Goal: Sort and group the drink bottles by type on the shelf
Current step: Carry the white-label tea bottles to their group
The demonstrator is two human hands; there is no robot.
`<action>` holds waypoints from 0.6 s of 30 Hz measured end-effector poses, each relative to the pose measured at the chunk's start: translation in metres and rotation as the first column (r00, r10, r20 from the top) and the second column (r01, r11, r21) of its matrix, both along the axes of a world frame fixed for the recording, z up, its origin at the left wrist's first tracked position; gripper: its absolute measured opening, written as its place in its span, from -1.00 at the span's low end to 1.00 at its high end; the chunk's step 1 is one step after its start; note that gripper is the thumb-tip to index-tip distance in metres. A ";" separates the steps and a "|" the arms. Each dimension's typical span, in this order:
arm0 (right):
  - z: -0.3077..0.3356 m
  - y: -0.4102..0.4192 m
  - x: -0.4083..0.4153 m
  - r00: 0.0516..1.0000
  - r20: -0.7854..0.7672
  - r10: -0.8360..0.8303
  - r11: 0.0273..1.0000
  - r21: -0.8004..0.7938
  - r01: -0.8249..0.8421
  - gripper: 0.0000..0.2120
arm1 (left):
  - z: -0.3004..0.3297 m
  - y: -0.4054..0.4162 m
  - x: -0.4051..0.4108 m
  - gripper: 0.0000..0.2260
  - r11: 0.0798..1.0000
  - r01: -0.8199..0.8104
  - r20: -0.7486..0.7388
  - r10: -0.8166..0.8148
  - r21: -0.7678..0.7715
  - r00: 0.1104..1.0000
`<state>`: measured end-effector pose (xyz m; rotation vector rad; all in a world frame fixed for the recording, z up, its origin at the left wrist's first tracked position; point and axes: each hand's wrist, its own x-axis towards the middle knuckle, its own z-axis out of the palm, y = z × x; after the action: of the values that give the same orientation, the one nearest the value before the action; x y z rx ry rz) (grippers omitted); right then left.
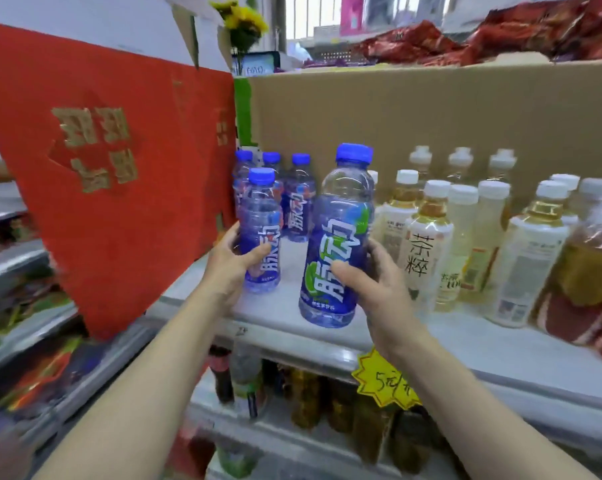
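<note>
nearest, a yellow starburst price tag [384, 379] hangs on the front lip of the pale grey shelf [465, 344]; its handwriting reads "5元" and then blurs. just above and left of that tag, the right hand [368, 275] wraps around the lower body of the large clear plastic bottle with the blue cap and blue label [337, 244], thumb across the white characters, which look like "脉动". the bottle stands near the shelf's front edge; whether its base rests or is just lifted, i cannot tell. further left of the tag, the left hand [233, 254] grips a smaller blue-capped bottle of the same drink [260, 233], fingers curled round its waist. behind that one, three more small blue-capped bottles [299, 199] stand against a red card panel with gold characters [95, 174], which appear upside down.

up and right of the tag stand the pale tea bottles with white caps [431, 244], one label reading "茶粹"; the large bottle is just beside them.

the risks, as i judge them: the right hand's knuckles sit close to the nearest tea bottle, so a sideways shift could topple that row. the large bottle is near the lip and could tip off if released carelessly. pushing the small bottle back could knock those behind it.
</note>
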<state>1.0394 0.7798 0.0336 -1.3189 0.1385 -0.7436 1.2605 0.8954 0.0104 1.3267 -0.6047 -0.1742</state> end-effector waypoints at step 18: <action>-0.014 -0.024 0.172 0.918 -0.287 -0.275 0.949 -0.237 0.210 -0.35 | 0.015 -0.018 0.093 -0.34 0.919 -0.272 0.178 0.229 0.284 0.957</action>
<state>1.2110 0.7561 0.0193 -1.6308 0.5063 -0.7650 1.3538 0.8778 0.0249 1.7165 -0.5339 0.0409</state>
